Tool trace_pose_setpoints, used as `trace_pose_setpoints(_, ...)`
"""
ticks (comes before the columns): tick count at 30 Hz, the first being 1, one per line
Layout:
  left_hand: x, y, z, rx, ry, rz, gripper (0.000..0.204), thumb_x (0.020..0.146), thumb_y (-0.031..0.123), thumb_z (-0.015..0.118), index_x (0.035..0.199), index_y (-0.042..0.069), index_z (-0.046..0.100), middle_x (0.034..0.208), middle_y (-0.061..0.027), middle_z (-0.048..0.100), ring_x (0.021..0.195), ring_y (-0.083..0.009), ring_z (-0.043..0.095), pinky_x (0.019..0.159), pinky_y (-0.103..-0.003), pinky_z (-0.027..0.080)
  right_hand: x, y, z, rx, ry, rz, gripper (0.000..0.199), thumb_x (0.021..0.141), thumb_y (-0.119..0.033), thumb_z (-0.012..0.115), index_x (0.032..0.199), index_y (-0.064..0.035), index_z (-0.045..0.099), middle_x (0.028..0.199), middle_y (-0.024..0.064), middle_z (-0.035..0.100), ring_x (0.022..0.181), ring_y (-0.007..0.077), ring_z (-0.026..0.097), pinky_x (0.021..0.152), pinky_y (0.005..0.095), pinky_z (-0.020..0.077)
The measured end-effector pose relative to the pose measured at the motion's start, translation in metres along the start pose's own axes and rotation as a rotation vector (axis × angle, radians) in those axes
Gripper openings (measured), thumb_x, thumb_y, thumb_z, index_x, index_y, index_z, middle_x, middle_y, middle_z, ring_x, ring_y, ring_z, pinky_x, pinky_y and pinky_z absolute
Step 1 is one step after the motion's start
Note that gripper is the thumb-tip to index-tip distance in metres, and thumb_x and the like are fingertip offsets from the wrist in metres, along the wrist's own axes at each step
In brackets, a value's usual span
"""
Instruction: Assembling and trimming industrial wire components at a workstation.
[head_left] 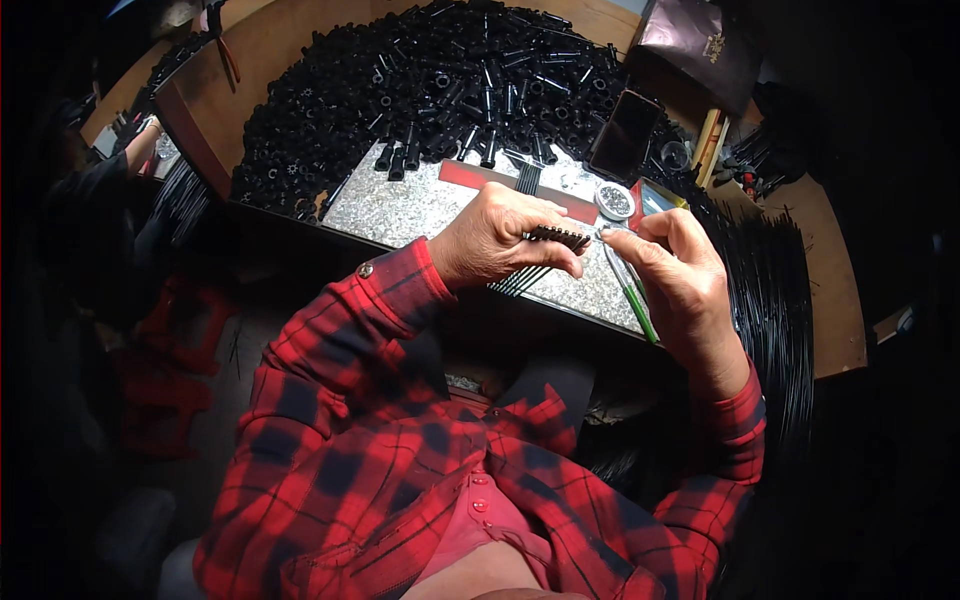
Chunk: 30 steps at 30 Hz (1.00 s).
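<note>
My left hand point(505, 235) is closed round a row of thin black rods point(560, 236), their ends lined up side by side between thumb and fingers. The rods' lower lengths show beneath the hand. Close to the row's right end, my right hand point(685, 265) has thumb and forefinger pinched together. What sits in that pinch is too small to make out. Below the fingertips, green-handled tweezers point(642, 310) lie on the speckled work surface point(385, 210). Behind the hands stands a round white tub point(614, 200) of tiny shiny pieces. More black rods point(528, 178) lie across a red strip point(465, 175).
A large heap of black tubular parts point(430, 90) fills the table's back. A dark phone point(625, 135) leans near a brownish box point(695, 50). Long black rods point(775, 300) hang over the right edge. At far left, another person's hand point(145, 140) shows beyond a wooden partition point(200, 120).
</note>
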<state>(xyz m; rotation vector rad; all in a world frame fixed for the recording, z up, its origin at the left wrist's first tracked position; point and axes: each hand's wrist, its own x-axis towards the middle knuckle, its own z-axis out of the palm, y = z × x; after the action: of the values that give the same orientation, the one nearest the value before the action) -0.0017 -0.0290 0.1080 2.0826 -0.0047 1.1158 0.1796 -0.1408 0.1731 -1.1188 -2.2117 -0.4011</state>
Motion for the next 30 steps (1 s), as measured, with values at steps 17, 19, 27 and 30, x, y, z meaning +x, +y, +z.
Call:
trace_pose_setpoints(17, -0.038, -0.027, 0.014, 0.329, -0.114, -0.022, 0.051, 0.065, 0.033, 0.076, 0.104, 0.005, 0.060, 0.096, -0.0101, 0.063, 0.091, -0.0249, 0.061, 0.075, -0.036, 0.049, 0.023, -0.021, 0.021, 0.358, -0.097, 0.121, 0.020, 0.070, -0.001, 0.071, 0.090, -0.0036, 0.066, 0.073, 0.0059, 0.055, 0.062, 0.0158, 0.053, 0.057, 0.0268, 0.0433)
trace_pose_setpoints(19, -0.055, -0.042, 0.015, 0.525, -0.197, -0.056, 0.074, 0.060, 0.042, 0.076, 0.117, 0.002, 0.052, 0.113, -0.0151, 0.057, 0.104, -0.0293, 0.055, 0.086, -0.037, 0.045, 0.022, -0.022, 0.021, 0.355, -0.082, 0.119, 0.019, 0.071, -0.001, 0.071, 0.089, -0.0033, 0.066, 0.073, 0.0065, 0.056, 0.062, 0.0163, 0.053, 0.056, 0.0270, 0.0432)
trace_pose_setpoints(27, -0.070, -0.051, 0.026, 0.847, -0.385, 0.115, 0.079, 0.061, 0.046, 0.074, 0.120, 0.001, 0.047, 0.128, -0.0139, 0.045, 0.112, -0.0325, 0.047, 0.091, -0.038, 0.041, 0.033, -0.021, -0.023, 0.336, -0.059, 0.102, 0.012, 0.075, -0.002, 0.067, 0.087, -0.0011, 0.066, 0.075, 0.0060, 0.057, 0.058, 0.0120, 0.051, 0.053, 0.0233, 0.0405)
trace_pose_setpoints(30, -0.063, -0.033, 0.023, 0.708, -0.302, 0.081, 0.068, 0.064, 0.044, 0.073, 0.114, 0.004, 0.050, 0.115, -0.0134, 0.052, 0.102, -0.0309, 0.053, 0.083, -0.038, 0.044, 0.056, -0.019, -0.049, 0.416, -0.074, 0.080, 0.013, 0.084, -0.011, 0.061, 0.089, 0.0004, 0.065, 0.081, 0.0029, 0.056, 0.064, 0.0066, 0.048, 0.054, 0.0188, 0.0377)
